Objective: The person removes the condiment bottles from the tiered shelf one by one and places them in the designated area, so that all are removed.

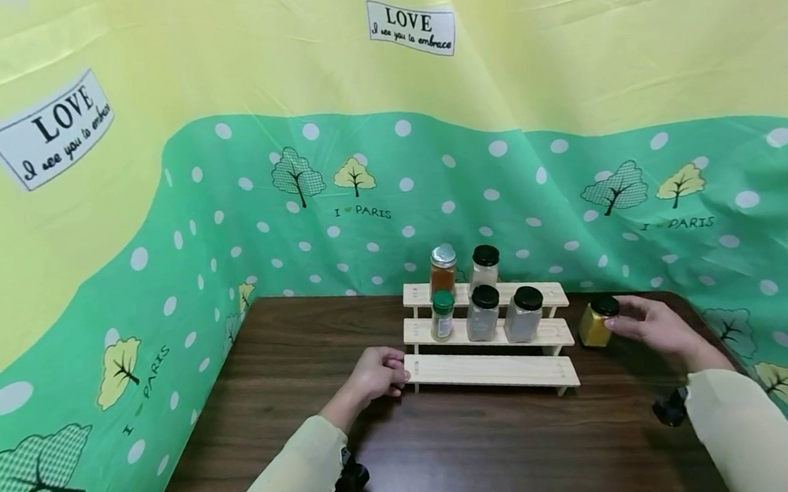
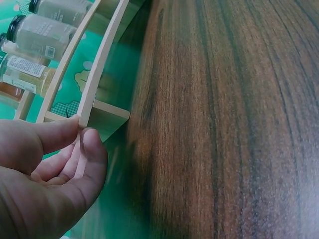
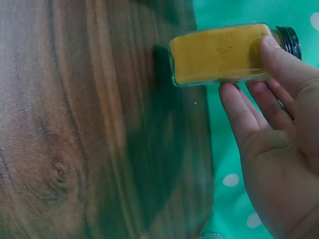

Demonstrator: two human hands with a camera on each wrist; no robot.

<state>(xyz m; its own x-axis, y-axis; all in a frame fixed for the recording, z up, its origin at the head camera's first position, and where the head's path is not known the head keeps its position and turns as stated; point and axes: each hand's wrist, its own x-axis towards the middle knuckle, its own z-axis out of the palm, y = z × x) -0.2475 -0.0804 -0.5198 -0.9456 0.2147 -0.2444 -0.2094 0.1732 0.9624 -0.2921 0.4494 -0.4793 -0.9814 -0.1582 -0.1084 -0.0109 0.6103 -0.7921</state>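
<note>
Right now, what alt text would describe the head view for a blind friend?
A right hand holds a black-lidded jar of yellow powder beside a three-tier wooden rack on a woodgrain table; the left hand pinches the rack's lowest tier. Five jars stand on the tiers above.

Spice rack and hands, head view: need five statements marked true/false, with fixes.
1. The right hand holds the yellow jar. True.
2. The yellow jar's lid is silver. False: the lid is black.
3. The left hand pinches an end of the lowest tier. True.
4. The green-capped jar stands on the top tier. False: the green-capped jar is on the middle tier.
5. Two jars stand on the top tier. True.
</note>
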